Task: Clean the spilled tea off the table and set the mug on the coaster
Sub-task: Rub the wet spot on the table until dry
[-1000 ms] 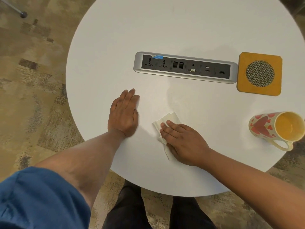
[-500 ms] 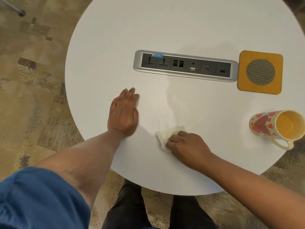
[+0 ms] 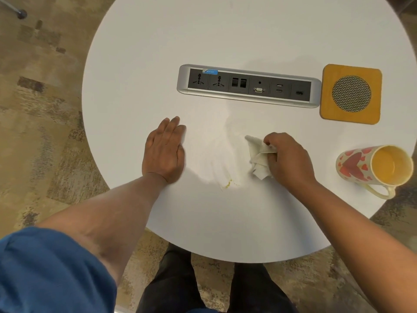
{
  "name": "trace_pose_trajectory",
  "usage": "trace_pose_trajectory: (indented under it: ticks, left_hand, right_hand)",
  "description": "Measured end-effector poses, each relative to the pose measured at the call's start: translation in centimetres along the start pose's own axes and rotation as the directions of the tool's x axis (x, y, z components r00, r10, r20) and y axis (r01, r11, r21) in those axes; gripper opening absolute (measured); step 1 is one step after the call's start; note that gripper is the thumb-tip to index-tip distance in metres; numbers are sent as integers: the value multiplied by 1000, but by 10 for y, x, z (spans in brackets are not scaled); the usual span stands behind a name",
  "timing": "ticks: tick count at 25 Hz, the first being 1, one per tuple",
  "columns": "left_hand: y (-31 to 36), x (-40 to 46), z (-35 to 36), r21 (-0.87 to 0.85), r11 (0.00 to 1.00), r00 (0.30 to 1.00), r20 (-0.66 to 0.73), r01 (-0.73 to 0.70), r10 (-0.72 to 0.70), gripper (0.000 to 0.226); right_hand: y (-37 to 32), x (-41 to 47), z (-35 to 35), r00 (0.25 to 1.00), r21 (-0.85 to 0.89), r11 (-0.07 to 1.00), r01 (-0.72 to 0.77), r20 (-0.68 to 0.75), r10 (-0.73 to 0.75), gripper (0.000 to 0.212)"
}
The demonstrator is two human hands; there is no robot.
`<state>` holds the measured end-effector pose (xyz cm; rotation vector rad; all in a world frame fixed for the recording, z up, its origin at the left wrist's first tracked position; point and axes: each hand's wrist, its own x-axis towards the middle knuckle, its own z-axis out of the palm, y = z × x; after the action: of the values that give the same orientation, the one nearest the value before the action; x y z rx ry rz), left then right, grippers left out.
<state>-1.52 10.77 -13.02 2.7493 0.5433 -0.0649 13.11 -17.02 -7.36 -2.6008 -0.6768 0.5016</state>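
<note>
While the left hand (image 3: 163, 152) lies flat on the round white bench (image 3: 158, 53), its fingers (image 3: 172, 128) straight and pressed together, the right hand (image 3: 288, 160) curls its fingers around a crumpled white tissue (image 3: 258, 154), pinching it against the bench top. Just left of the tissue a faint wet smear (image 3: 225, 141) runs down to one small yellowish tea spot (image 3: 227, 184) near the front edge, lying between the two hands. One mug (image 3: 372, 166) with red hearts lies on its side at the right edge, mouth toward the camera, handle low, well apart from the tissue. One orange square coaster (image 3: 351, 94) with a round mesh centre sits behind the mug, bare, just beside the right end of a silver socket strip (image 3: 248, 85). That strip holds two power sockets plus several data ports; a blue label (image 3: 210, 71) on it is too small to read. Nothing lies between mug and coaster. Patterned carpet (image 3: 40, 109) surrounds the bench.
</note>
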Motion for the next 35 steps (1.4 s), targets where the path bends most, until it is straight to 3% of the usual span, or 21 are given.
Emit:
trace_pose_trajectory:
  ticks: [3,4,6,9,12,14,17,19,22,25,31,33,35]
  left_hand:
    - [0,0,0,6,1000,1000,-5,-5,5,57]
    - [-1,1,0,8,1000,1000,-8,-6,6,56]
    - [-1,1,1,8,1000,1000,-12,-6,7,56]
    - [-1,0,1,4,1000,1000,-16,-5,5,56]
    - [-1,0,0,-2,1000,1000,-12,-5,5,56]
    - [0,1,-1,0,1000,1000,-10,-8,8,56]
    - [1,1,-2,-2,1000,1000,8,-3,3,57]
    - [1,1,-3,-9,1000,1000,15,3,-2,57]
    - [1,0,-4,-11,1000,1000,10,4,-4,56]
    - [2,1,-4,-6,1000,1000,11,1,-1,57]
    - [1,0,-2,2,1000,1000,7,-2,2,57]
    - [1,0,-2,-3,1000,1000,2,-5,5,57]
    - [1,0,-1,-4,1000,1000,-3,-11,11,56]
  right_hand:
    - [-3,-2,3,998,9,998,-56,23,56,10]
    - [-3,-5,4,999,13,999,-36,25,36,11]
    - [-4,-16,8,989,-139,983,121,98,-108,21]
    - [2,-18,5,979,-158,978,133,173,-105,27]
    - [4,-12,1,987,-124,990,69,154,-49,16]
    - [2,-13,2,991,-252,962,100,108,-75,11]
    - [-2,-20,5,995,-332,941,72,92,-44,22]
    - [-9,-17,12,995,-293,955,48,103,-19,37]
    - [-38,-11,38,991,-226,972,69,124,-42,43]
    - [-66,-20,62,952,-137,956,260,203,-229,42]
    - [-44,-54,58,764,-34,793,608,295,-574,30]
    - [-30,-58,47,777,32,817,575,291,-558,28]
    - [-19,-54,34,904,268,900,344,165,-395,36]
